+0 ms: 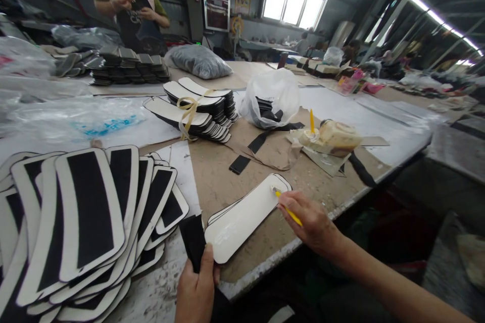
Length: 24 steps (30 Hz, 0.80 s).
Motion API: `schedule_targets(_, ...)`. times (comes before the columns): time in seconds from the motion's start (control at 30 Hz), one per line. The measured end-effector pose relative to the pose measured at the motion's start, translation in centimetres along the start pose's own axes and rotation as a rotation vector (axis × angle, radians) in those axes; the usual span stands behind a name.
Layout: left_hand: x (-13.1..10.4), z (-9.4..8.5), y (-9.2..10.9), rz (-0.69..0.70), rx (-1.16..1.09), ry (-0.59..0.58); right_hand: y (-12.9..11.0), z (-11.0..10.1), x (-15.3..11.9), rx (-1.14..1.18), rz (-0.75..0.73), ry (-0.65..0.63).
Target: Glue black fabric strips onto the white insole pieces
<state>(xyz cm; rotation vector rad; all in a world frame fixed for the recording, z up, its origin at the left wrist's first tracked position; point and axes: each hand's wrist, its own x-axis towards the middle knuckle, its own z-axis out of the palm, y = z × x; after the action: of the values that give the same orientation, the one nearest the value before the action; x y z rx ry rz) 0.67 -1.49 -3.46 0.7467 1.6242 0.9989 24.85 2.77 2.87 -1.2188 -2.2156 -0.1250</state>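
My right hand [310, 219] is closed around a yellow-handled brush [290, 208], its tip touching the far end of a long white rounded panel [246, 219]. A wet sheen shows on the panel's near half, and more panels lie beneath it. In my left hand [197, 282] is a folded black strip [192, 239], pinched at the panel's near end, with the thumb beside the panel's edge. To the left, several white panels bearing black strips [93, 207] lie fanned in an overlapping pile.
Tied bundles of white panels [189, 111] stand behind, beside a clear plastic bag [271, 96] holding black strips. A glue-crusted container [333, 136] with a yellow stick sits at right, near the table edge [341, 207]. Across the table stands a co-worker [132, 10], hands raised.
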Motion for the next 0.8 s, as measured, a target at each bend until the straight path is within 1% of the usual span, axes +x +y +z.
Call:
schedule_targets(0.07, -0.3, 0.0, 0.4, 0.007, 0.004, 0.008, -0.5, -0.1, -0.1, 0.091, 0.006, -0.016)
schedule_targets(0.13, -0.5, 0.0, 0.7, 0.002, 0.004, 0.004, -0.6, -0.4, -0.1, 0.120, 0.015, 0.006)
schedule_targets(0.2, -0.5, 0.0, 0.7, -0.009, 0.012, -0.004, -0.2, -0.7, 0.0, 0.055, 0.005, 0.024)
schedule_targets(0.27, -0.4, -0.1, 0.6, -0.019, 0.024, -0.013, 0.1, -0.5, 0.0, -0.015, -0.016, 0.008)
schedule_targets(0.33, -0.2, -0.2, 0.2, -0.018, 0.036, -0.023, -0.4, 0.1, -0.3, 0.005, -0.020, -0.012)
schedule_targets(0.4, -0.1, -0.3, -0.1, -0.013, 0.038, -0.039, -1.8, 0.7, -0.6, 0.146, 0.013, -0.024)
schedule_targets(0.47, -0.1, -0.4, -0.2, -0.024, 0.020, -0.051, -3.6, 1.1, -0.7, 0.358, 0.086, -0.011)
schedule_targets(0.53, -0.2, -0.4, -0.1, -0.057, -0.006, -0.059, -5.3, 1.3, -0.6, 0.552, 0.192, 0.043)
schedule_targets(0.6, -0.4, -0.3, 0.2, -0.060, -0.016, -0.057, -6.3, 1.4, -0.2, 0.685, 0.325, 0.095)
schedule_targets(0.67, -0.6, -0.2, 0.6, -0.022, -0.008, -0.051, -6.3, 1.8, 0.0, 0.749, 0.431, 0.086)
schedule_targets(0.7, -0.7, -0.2, 0.7, 0.002, 0.002, -0.050, -6.0, 2.0, 0.0, 0.748, 0.453, 0.077)
schedule_targets(0.77, -0.7, -0.1, 0.7, 0.026, 0.021, -0.041, -4.6, 2.4, -0.1, 0.675, 0.446, 0.095)
schedule_targets(0.8, -0.7, 0.0, 0.6, 0.030, 0.028, -0.034, -3.7, 2.5, -0.3, 0.612, 0.425, 0.123)
